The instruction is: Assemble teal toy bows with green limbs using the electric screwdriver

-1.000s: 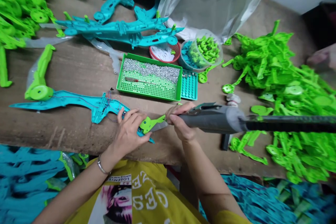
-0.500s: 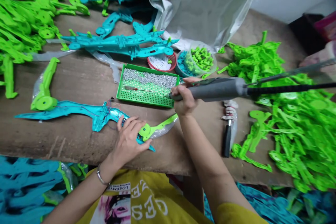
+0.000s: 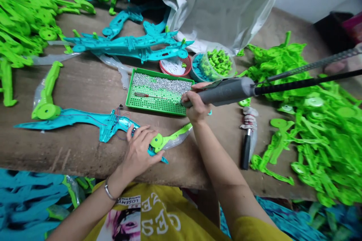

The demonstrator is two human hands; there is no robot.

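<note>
My left hand (image 3: pixel 140 150) lies over the right part of a blue plastic toy bow half (image 3: pixel 85 116), gripping it against the table. Thin wires run along the piece. Green limb parts, one on the left (image 3: pixel 47 111) and one on the right (image 3: pixel 157 142), are fitted at its ends with clear plastic strips. My right hand (image 3: pixel 199 107) is wrapped round a grey corded electric screwdriver (image 3: pixel 229 92). Its tip is around the right side of a green tray (image 3: pixel 158 109), which holds many small silver screws (image 3: pixel 161 83) and a small red-handled screwdriver (image 3: pixel 141 95).
Behind the tray stand a red basket (image 3: pixel 185 67) of white pieces and a tub of green parts (image 3: pixel 219 64). Blue bow halves (image 3: pixel 127 43) lie farther back. Green parts are heaped left (image 3: pixel 25 19) and right (image 3: pixel 330 139). A black-handled hammer (image 3: pixel 246 150) lies right.
The electric screwdriver has shifted slightly left over the tray, its rear end tilting a little upward in view. My left hand and the bow half stay almost where they were.
</note>
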